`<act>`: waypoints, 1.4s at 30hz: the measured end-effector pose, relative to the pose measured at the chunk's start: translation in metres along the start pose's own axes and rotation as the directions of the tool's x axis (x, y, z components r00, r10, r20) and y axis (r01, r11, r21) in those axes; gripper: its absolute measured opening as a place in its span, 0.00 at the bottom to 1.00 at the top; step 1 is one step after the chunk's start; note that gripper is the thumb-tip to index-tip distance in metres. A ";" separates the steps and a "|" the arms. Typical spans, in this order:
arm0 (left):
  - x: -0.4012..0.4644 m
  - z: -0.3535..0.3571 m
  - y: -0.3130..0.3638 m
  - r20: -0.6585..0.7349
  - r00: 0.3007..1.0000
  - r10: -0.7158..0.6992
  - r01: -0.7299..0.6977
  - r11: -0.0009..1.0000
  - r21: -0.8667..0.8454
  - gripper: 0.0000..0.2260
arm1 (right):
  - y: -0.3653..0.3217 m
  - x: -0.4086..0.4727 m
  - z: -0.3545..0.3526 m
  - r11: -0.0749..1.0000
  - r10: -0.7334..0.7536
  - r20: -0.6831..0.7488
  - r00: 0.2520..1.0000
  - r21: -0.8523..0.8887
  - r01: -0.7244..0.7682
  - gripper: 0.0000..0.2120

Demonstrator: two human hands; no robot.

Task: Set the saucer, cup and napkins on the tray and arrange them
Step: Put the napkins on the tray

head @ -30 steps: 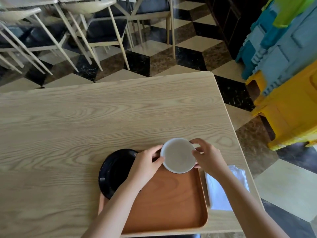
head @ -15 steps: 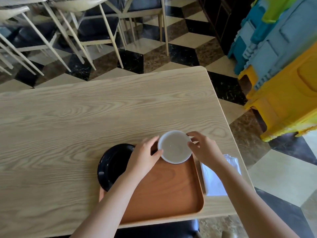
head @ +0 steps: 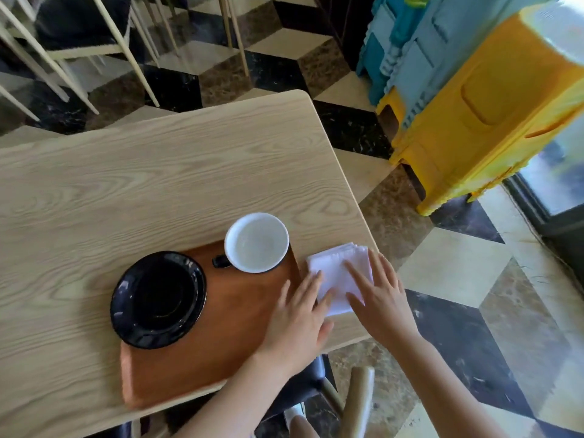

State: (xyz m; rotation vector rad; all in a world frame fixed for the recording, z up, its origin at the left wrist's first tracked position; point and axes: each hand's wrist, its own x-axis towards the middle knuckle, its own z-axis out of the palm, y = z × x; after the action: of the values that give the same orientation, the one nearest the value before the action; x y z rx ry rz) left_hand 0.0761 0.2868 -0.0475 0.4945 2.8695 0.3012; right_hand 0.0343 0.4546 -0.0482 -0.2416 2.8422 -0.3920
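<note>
A brown wooden tray [head: 227, 336] lies at the near edge of the table. A black saucer [head: 158, 298] rests on the tray's left end, overhanging its rim. The cup [head: 256, 242], white inside with a dark handle pointing left, stands on the tray's far right corner. A stack of white napkins [head: 339, 273] lies on the table just right of the tray. My left hand [head: 300, 317] reaches over the tray's right edge, fingers spread, fingertips at the napkins' left edge. My right hand [head: 376, 298] lies flat on the napkins, fingers apart.
The light wooden table [head: 142, 184] ends just right of the napkins. Stacked yellow and blue plastic stools [head: 474, 105] stand on the floor to the right. Chairs [head: 79, 42] stand beyond the far edge. A chair back [head: 357, 403] is below the near edge.
Both hands have let go of the cup, which now stands on the tray's far right corner. They have moved right to the napkins. The camera view has shifted right.
</note>
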 end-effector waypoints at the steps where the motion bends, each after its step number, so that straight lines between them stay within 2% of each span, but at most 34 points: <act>1: 0.000 0.002 0.000 0.033 0.999 -0.014 0.013 1.000 0.016 0.23 | 0.002 -0.002 0.000 1.000 0.012 0.008 1.000 0.024 -0.012 0.27; 7: -0.001 0.011 -0.005 0.048 0.999 -0.014 0.007 0.992 0.124 0.25 | 0.002 0.004 -0.009 0.920 0.189 -0.028 0.982 0.356 -0.166 0.26; 9: -0.002 0.012 -0.004 0.042 0.999 -0.010 0.004 0.990 0.140 0.26 | 0.000 0.012 -0.014 0.872 0.289 -0.012 0.957 0.415 -0.258 0.21; 11: -0.003 0.012 -0.003 0.054 0.998 -0.024 0.017 0.990 0.137 0.26 | -0.003 0.019 -0.020 0.843 0.353 0.022 0.935 0.427 -0.328 0.12; 12: -0.003 0.011 -0.002 0.057 0.998 -0.029 0.022 0.992 0.122 0.26 | -0.003 0.022 -0.022 0.832 0.373 0.036 0.927 0.429 -0.352 0.07; 15: -0.004 0.009 -0.001 0.051 0.998 -0.035 0.032 0.997 0.067 0.25 | -0.001 0.025 -0.025 0.818 0.380 0.078 0.922 0.437 -0.374 0.12; 16: -0.005 0.008 -0.001 0.034 0.999 -0.041 0.040 0.999 0.035 0.24 | -0.001 0.025 -0.026 0.806 0.374 0.088 0.923 0.460 -0.371 0.11; 17: -0.006 0.008 -0.002 0.013 0.999 -0.049 0.049 0.999 -0.018 0.23 | -0.001 0.024 -0.029 0.778 0.374 0.091 0.923 0.511 -0.366 0.08; 19: -0.009 0.006 -0.002 -0.058 0.995 -0.087 0.070 0.968 -0.242 0.22 | -0.004 0.020 -0.036 0.703 0.376 0.081 0.923 0.624 -0.341 0.02; 21: -0.014 0.001 -0.001 -0.110 0.976 -0.186 0.106 0.857 -0.505 0.22 | -0.008 0.016 -0.043 0.646 0.344 0.100 0.933 0.696 -0.313 0.02; 24: -0.017 -0.009 0.002 -0.121 0.911 -0.394 0.189 0.662 -0.725 0.17 | -0.019 0.009 -0.057 0.600 0.240 0.140 0.960 0.756 -0.261 0.05; 25: -0.017 -0.012 0.002 -0.065 0.886 -0.459 0.225 0.548 -0.806 0.16 | -0.022 0.006 -0.060 0.582 0.205 0.150 0.967 0.775 -0.244 0.05; 27: -0.015 -0.020 0.000 0.168 0.846 -0.505 0.299 0.189 -0.936 0.16 | -0.025 0.002 -0.064 0.541 0.148 0.174 0.974 0.810 -0.227 0.04; 29: -0.015 -0.026 -0.005 0.388 0.805 -0.450 0.336 -0.194 -0.922 0.12 | -0.025 -0.001 -0.064 0.413 0.104 0.227 0.968 0.876 -0.250 0.03; 30: -0.017 -0.028 -0.007 0.464 0.783 -0.415 0.347 -0.327 -0.879 0.10 | -0.025 -0.003 -0.064 0.326 0.080 0.261 0.962 0.905 -0.273 0.03; 31: -0.020 -0.030 -0.009 0.507 0.769 -0.389 0.350 -0.407 -0.844 0.09 | -0.026 -0.005 -0.063 0.245 0.051 0.296 0.954 0.922 -0.299 0.05; 33: -0.028 -0.030 -0.017 0.518 0.783 -0.345 0.319 -0.493 -0.809 0.10 | -0.029 -0.007 -0.060 0.155 0.012 0.340 0.940 0.928 -0.338 0.04; 35: -0.039 -0.027 -0.025 0.475 0.808 -0.348 0.268 -0.501 -0.823 0.12 | -0.035 -0.009 -0.053 0.132 0.026 0.376 0.926 0.917 -0.376 0.04; 36: -0.044 -0.026 -0.030 0.456 0.798 -0.395 0.249 -0.473 -0.845 0.13 | -0.039 -0.009 -0.049 0.137 0.037 0.400 0.916 0.906 -0.401 0.06; 37: -0.049 -0.025 -0.034 0.437 0.767 -0.470 0.244 -0.416 -0.876 0.13 | -0.042 -0.009 -0.045 0.158 0.053 0.422 0.905 0.892 -0.424 0.07; 39: -0.060 -0.021 -0.041 0.361 0.728 -0.582 0.271 -0.239 -0.932 0.09 | -0.050 -0.009 -0.036 0.219 0.080 0.449 0.890 0.863 -0.455 0.11; 40: -0.065 -0.022 -0.042 0.318 0.736 -0.597 0.289 -0.147 -0.946 0.07 | -0.055 -0.008 -0.030 0.267 0.104 0.446 0.889 0.848 -0.457 0.13; 42: -0.074 -0.021 -0.046 0.256 0.756 -0.602 0.328 0.011 -0.944 0.08 | -0.063 -0.006 -0.018 0.441 0.154 0.386 0.910 0.797 -0.413 0.17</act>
State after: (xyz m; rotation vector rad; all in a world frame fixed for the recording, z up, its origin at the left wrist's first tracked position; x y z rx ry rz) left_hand 0.1249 0.2149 -0.0254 -0.8325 2.0289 1.9432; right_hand 0.0428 0.4003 -0.0122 0.3809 1.9917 -1.5147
